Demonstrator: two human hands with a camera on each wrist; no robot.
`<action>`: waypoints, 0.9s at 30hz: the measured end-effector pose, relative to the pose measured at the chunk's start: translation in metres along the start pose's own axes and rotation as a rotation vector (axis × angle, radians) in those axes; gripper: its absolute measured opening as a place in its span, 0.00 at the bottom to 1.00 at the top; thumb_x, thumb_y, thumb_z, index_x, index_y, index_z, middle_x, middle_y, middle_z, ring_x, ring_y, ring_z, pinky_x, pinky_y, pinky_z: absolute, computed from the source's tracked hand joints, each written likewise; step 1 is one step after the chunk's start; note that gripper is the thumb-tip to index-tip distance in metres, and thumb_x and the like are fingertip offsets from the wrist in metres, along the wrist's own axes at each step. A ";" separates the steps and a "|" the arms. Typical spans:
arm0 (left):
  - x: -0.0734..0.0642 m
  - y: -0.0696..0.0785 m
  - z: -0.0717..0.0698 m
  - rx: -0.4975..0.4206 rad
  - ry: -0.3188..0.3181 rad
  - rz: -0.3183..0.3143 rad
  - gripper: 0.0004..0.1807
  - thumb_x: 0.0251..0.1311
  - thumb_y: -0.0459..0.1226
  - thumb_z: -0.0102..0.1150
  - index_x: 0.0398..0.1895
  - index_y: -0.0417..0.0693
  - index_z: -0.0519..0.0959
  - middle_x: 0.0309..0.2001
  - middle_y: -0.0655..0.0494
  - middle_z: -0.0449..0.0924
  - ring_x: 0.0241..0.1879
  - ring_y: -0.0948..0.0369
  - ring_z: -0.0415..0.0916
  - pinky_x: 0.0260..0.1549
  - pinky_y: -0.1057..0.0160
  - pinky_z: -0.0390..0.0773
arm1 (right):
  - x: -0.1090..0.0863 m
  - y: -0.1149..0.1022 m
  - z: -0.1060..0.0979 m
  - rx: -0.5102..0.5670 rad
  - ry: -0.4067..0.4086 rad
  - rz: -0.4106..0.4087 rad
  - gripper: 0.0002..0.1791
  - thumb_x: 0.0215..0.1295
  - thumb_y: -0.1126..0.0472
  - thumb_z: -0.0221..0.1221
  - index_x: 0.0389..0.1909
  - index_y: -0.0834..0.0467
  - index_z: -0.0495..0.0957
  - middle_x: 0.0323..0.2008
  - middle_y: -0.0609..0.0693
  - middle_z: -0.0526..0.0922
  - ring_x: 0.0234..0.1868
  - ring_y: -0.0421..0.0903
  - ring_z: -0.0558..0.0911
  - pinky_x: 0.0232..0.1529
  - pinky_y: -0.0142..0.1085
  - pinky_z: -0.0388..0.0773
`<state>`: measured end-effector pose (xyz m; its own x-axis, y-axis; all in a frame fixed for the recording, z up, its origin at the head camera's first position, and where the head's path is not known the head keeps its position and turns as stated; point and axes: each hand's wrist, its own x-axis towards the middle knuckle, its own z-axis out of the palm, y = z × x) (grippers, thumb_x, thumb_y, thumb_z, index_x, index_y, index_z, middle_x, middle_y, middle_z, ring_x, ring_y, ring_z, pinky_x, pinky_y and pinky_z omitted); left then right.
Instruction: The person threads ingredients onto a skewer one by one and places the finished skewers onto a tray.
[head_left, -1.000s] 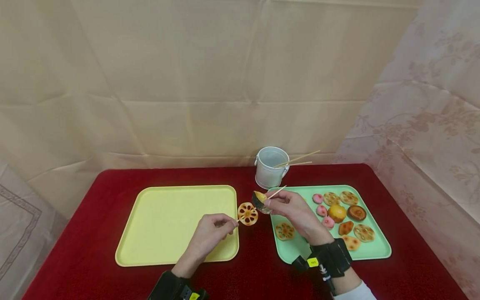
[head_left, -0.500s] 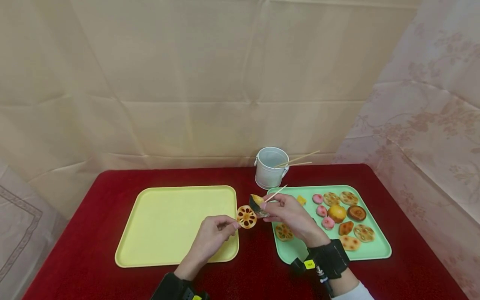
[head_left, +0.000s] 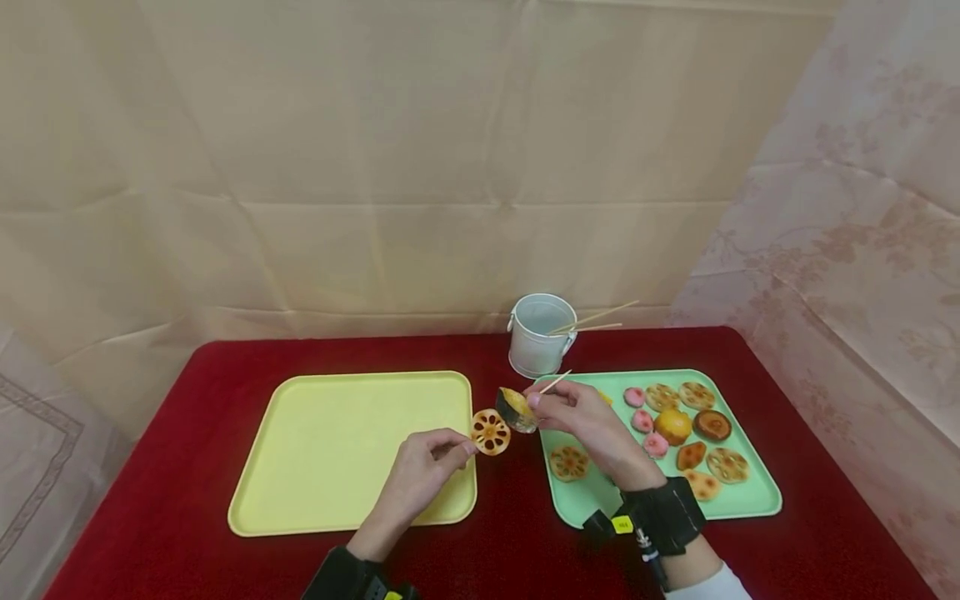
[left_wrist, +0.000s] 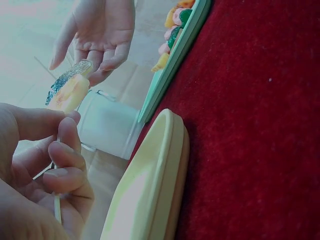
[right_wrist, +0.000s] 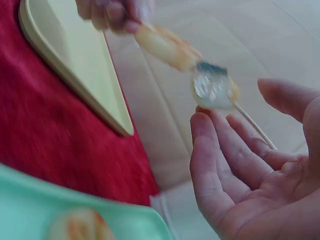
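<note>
Compared with a second ago, the lotus slice (head_left: 491, 432) and the dark-rinded pumpkin wedge (head_left: 516, 408) sit slightly further left, and the stretch of skewer (head_left: 557, 382) that showed between the slice and the left hand (head_left: 422, 468) is gone from sight. That hand's grip is narrow, pinching the skewer right beside the slice, its lower length running down through the curled fingers. The right hand (head_left: 592, 425) has a loose, spread grip, thumb apart from the wedge and fingertips just under it; whether they touch I can't tell. Both pieces appear threaded next to each other, held above the desk (head_left: 495, 533) between the trays, so this looks like the sliding-on stage. The next move seems to call for a steady left pinch and, if the wedge needs snugging, a gentle right-hand push. Red cloth covers the desk, carrying a yellow tray (head_left: 337, 450), a green tray (head_left: 753, 502) of assorted pieces and a white pail (head_left: 535, 352) with sticks (head_left: 611, 312) jutting out. Creased beige cloth (head_left: 337, 167) hangs behind, floral cloth (head_left: 862, 208) to the right.
</note>
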<state>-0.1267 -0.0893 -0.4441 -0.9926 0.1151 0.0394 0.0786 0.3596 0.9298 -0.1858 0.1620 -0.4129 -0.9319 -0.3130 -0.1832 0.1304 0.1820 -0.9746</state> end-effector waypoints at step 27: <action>-0.004 -0.003 -0.024 0.031 0.104 -0.063 0.05 0.62 0.32 0.66 0.32 0.45 0.89 0.25 0.55 0.83 0.28 0.62 0.76 0.27 0.67 0.69 | -0.017 0.008 -0.038 -0.809 -0.126 -0.153 0.14 0.69 0.55 0.67 0.49 0.59 0.87 0.41 0.46 0.87 0.42 0.42 0.83 0.41 0.38 0.79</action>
<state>-0.1256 -0.1133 -0.4385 -0.9998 -0.0049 0.0210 0.0174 0.3914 0.9201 -0.1818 0.2043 -0.4122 -0.8683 -0.4823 -0.1160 -0.3231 0.7273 -0.6055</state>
